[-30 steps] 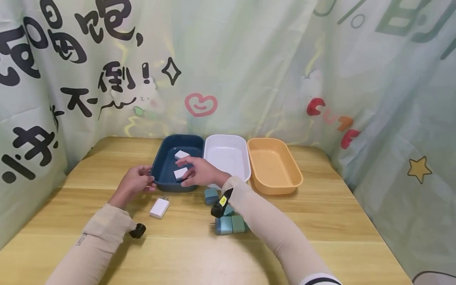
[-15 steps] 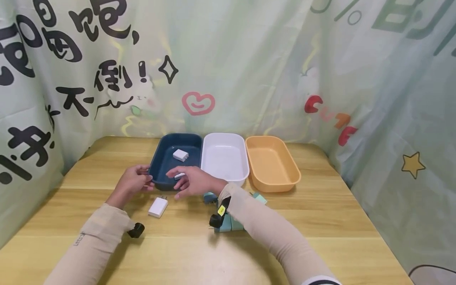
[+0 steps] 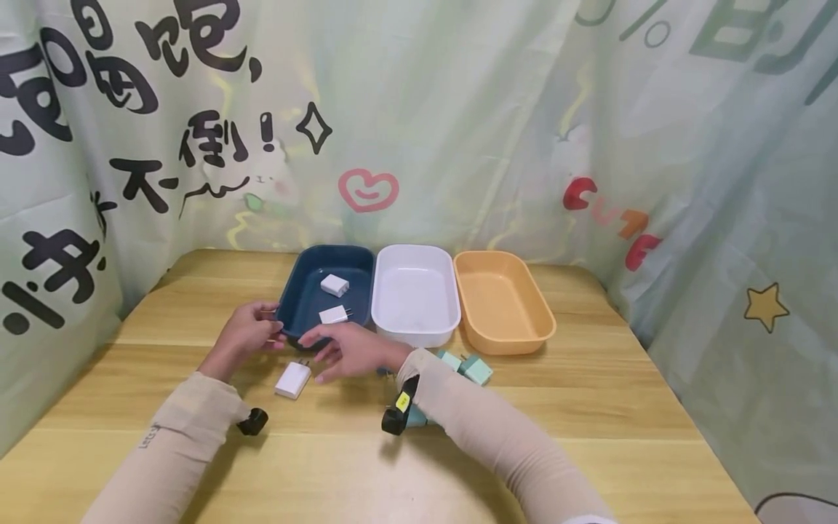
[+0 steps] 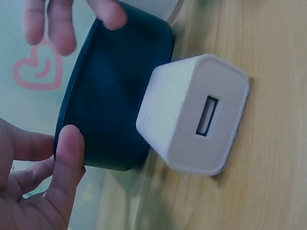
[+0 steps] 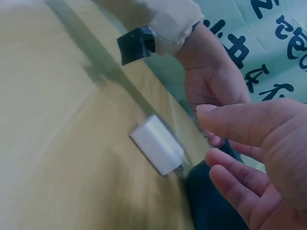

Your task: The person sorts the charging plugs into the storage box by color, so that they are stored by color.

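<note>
My left hand (image 3: 247, 331) holds the dark blue tray (image 3: 288, 309) at its near left corner; in the left wrist view the thumb (image 4: 68, 148) lies on the outer wall. Inside that tray are two white charger plugs, one farther back (image 3: 334, 284) and one nearer the front (image 3: 334, 314). My right hand (image 3: 350, 351) hovers at the tray's front edge, fingers loosely bent, holding nothing. Left of its fingertips, a third white charger plug (image 3: 292, 380) lies on the wooden table, prongs toward the tray and its USB port (image 4: 207, 116) facing the left wrist camera.
A white tray (image 3: 416, 338) and a yellow-orange tray (image 3: 507, 346) stand in a row right of the blue one. Several blue and green charger plugs (image 3: 476, 370) lie on the table (image 3: 327, 466), partly hidden by my right forearm. A printed curtain (image 3: 445, 131) hangs behind.
My right hand has drawn back from over the blue tray toward its front edge and the white plug on the table. My left hand stays at the tray.
</note>
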The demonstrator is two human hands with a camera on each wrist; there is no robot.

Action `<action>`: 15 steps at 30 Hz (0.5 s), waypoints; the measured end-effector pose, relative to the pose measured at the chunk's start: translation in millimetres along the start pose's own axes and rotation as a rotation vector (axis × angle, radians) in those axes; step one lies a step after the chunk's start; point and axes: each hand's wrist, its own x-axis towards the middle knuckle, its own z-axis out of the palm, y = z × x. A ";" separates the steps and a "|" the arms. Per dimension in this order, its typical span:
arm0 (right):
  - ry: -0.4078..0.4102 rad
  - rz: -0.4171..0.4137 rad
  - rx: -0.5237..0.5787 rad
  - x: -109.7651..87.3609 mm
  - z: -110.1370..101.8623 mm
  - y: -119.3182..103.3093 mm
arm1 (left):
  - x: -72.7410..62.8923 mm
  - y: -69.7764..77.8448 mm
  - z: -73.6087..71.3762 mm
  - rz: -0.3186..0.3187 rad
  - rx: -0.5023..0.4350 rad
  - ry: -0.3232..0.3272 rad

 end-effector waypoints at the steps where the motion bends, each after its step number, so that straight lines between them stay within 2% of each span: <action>1: -0.006 0.004 -0.007 0.0 2.4 0.2 | -0.6 -0.6 0.1 -0.004 -0.001 0.000; 15: -0.046 0.004 -0.093 8.2 20.4 6.8 | 0.9 1.2 0.5 0.021 -0.038 -0.008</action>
